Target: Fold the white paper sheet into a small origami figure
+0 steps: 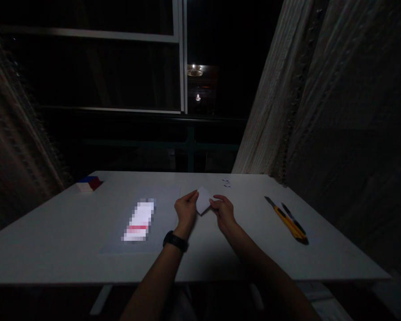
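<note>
Just then, left hand (186, 208) pinched paper (203, 200) at nine o'clock; right hand (224, 208) held it at three, knife (285, 220) beyond.

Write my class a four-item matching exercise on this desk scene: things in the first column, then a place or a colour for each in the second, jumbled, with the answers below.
Things
1. Small piece of paper
2. Multicoloured block
3. Wristwatch
4. Craft knife

Places and colours
A. Black, strapped round a wrist
B. Between the left hand and the right hand
C. Yellow and black, lying on the table
D. Near the table's far left corner

Right pairs: 1-B, 2-D, 3-A, 4-C
</note>
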A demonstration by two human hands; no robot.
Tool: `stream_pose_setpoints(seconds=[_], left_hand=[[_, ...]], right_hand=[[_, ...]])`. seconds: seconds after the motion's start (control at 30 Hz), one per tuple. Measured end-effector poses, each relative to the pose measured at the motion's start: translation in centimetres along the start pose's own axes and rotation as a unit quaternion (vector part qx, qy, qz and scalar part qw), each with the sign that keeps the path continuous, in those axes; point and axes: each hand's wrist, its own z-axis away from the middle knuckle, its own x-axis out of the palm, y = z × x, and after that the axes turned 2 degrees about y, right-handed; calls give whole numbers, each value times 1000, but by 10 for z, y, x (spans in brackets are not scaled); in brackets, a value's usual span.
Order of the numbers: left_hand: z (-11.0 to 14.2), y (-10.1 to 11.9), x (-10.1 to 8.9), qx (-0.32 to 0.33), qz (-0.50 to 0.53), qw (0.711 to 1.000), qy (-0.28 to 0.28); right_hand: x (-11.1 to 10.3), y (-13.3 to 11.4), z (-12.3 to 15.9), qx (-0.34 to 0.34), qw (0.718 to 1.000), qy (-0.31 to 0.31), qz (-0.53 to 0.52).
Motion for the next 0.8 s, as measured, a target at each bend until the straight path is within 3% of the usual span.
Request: stream_pose_setpoints(seconds=[0.43, 0.63, 0.8], left_hand=[[-3, -4, 0, -24, 36, 999, 0], [-5, -7, 0, -44, 92, 995, 5], [-3, -5, 2, -45, 77, 996, -6]], right_hand=[[2, -2, 3, -12, 1000, -11, -13], [4, -2, 9, 7, 998, -63, 23], [3, -2, 6, -13, 997, -33, 63]])
